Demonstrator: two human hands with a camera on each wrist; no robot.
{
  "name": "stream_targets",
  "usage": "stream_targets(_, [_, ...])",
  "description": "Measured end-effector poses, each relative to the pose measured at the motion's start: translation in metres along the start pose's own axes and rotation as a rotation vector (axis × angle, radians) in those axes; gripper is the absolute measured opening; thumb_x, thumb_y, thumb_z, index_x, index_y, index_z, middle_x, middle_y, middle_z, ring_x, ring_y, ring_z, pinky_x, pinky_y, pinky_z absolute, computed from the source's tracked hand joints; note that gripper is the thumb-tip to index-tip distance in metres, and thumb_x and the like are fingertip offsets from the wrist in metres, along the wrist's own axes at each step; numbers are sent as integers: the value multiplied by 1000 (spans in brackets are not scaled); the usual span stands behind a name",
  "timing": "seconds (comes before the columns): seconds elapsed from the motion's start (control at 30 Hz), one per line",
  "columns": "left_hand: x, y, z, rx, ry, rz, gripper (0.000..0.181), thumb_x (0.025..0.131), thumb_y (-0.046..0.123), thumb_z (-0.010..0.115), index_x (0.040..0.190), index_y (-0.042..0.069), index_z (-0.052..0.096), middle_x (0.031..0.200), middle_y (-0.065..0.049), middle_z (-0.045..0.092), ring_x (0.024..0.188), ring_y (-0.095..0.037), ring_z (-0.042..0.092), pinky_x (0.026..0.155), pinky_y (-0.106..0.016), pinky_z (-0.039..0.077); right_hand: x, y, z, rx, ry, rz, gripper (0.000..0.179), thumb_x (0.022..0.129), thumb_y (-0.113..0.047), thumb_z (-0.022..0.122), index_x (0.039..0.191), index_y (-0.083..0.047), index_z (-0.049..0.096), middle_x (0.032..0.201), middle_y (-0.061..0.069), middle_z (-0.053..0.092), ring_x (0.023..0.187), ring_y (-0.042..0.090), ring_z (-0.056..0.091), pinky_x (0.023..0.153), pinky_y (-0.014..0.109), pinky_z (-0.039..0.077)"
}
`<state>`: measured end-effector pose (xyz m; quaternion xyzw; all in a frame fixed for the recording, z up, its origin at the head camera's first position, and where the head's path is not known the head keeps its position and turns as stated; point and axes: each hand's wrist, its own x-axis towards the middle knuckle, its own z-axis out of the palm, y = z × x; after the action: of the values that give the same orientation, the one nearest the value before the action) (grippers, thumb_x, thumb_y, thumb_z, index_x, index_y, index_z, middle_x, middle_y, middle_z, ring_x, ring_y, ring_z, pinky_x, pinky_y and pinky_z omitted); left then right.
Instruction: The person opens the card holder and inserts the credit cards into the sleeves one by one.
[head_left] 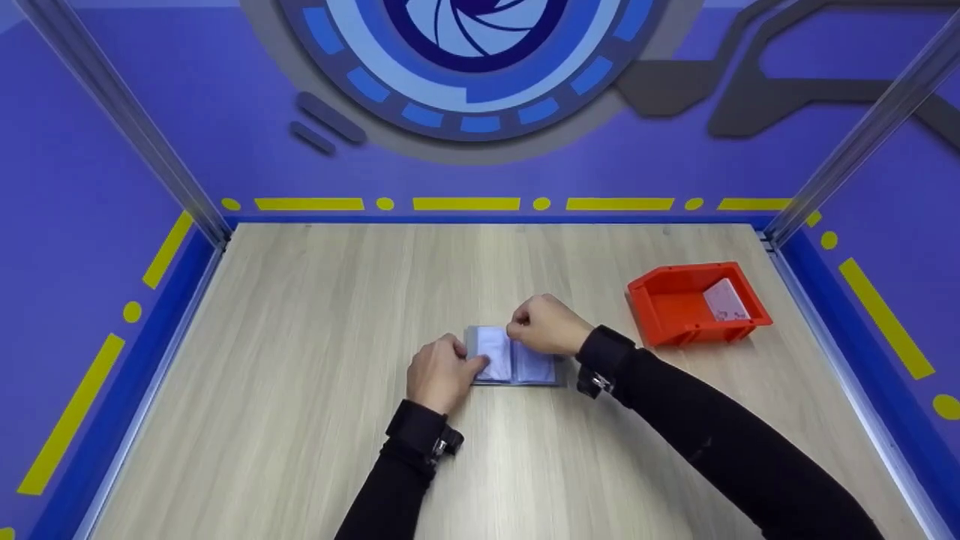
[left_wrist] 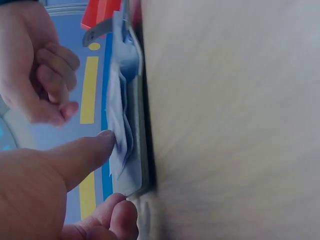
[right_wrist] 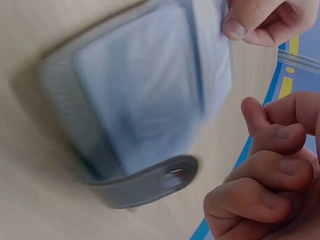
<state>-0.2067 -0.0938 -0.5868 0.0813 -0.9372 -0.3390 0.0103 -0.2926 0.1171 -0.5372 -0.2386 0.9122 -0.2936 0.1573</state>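
A small grey card holder (head_left: 560, 373) lies spread on the table, showing its translucent pale-blue sleeves (head_left: 493, 354). In the right wrist view, its grey strap (right_wrist: 145, 182) with a metal snap sticks out from one side. My left hand (head_left: 439, 373) grips the holder's left edge; the thumb (left_wrist: 92, 150) presses on the sleeves, and fingertips are at the cover's edge. Above the right-hand sleeves is my right hand (head_left: 551, 324), its fingers (right_wrist: 260, 180) curled. Both wrist views show it apart from the sleeves, with nothing visible in its grasp.
A red open-front bin (head_left: 667, 304) stands at the right of the table, with a pale pinkish card or stack of cards (head_left: 726, 300) inside. Blue patterned panels (head_left: 480, 180) enclose the wood-grain table (head_left: 315, 292) at the back and sides.
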Motion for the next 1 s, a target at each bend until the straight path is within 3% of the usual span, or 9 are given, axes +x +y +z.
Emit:
stream_targets(0.17, [1, 2, 0, 7, -2, -32, 37, 87, 46, 92, 95, 14, 75, 90, -4, 76, 77, -22, 68, 71, -40, 52, -10, 7, -4, -29, 19, -14, 26, 100, -19, 66, 85, -4, 82, 65, -10, 54, 59, 8, 48, 59, 25, 38])
stream_targets(0.3, [2, 3, 1, -1, -5, -48, 35, 88, 43, 92, 98, 13, 78, 93, -5, 79, 81, -23, 71, 73, -41, 54, -18, 10, -20, -23, 24, 26, 26, 101, -18, 65, 89, -3, 82, 68, -5, 57, 61, 11, 51, 60, 27, 41])
stream_targets(0.5, [2, 3, 1, -13, -13, -69, 32, 88, 42, 91, 100, 14, 80, 98, -6, 81, 85, -24, 73, 76, -41, 55, -30, 19, -60, -9, 59, 146, 24, 102, -22, 66, 101, -7, 84, 77, 0, 63, 68, 17, 54, 66, 32, 46])
stream_targets(0.73, [1, 2, 2, -16, -2, -62, 32, 88, 41, 91, 99, 13, 80, 96, -6, 81, 83, -22, 72, 74, -40, 54, -41, 48, -114, -48, 124, 206, 27, 105, -28, 68, 102, -5, 83, 82, 4, 66, 74, 20, 56, 69, 33, 47])
stream_targets(0.9, [1, 1, 2, -30, 3, -42, 30, 88, 40, 91, 97, 14, 80, 94, -5, 80, 79, -20, 70, 73, -39, 53, -52, 76, -151, -106, 151, 250, 32, 106, -30, 69, 84, -9, 75, 68, -2, 54, 65, 19, 51, 64, 32, 41])
stream_targets(1.0, [1, 1, 2, -35, 2, -42, 29, 89, 40, 91, 97, 14, 79, 93, -4, 80, 79, -20, 69, 73, -39, 53, -59, 97, -169, -161, 161, 286, 34, 105, -31, 69, 81, -7, 71, 65, -2, 50, 63, 19, 49, 61, 32, 39])
